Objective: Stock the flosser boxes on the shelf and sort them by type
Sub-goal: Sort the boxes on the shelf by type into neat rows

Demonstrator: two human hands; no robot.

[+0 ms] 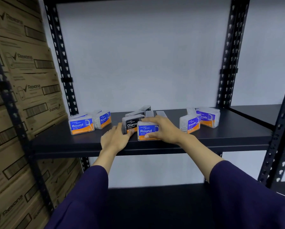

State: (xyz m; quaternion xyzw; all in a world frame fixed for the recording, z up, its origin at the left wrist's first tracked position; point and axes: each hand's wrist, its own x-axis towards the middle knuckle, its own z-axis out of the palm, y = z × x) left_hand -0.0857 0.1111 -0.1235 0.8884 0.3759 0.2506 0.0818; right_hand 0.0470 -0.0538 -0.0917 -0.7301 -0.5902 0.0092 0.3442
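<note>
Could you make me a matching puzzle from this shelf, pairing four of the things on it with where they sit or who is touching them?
Things:
1. Charcoal box
2. Smooth boxes
3. Round box under the right hand
4. Round pair

Places:
A. left end of the shelf, untouched
B. front middle, gripped by the right hand
C. right part of the shelf, untouched
D. middle, touched by the left hand

Pairs: 1-D, 2-C, 3-B, 4-A
</note>
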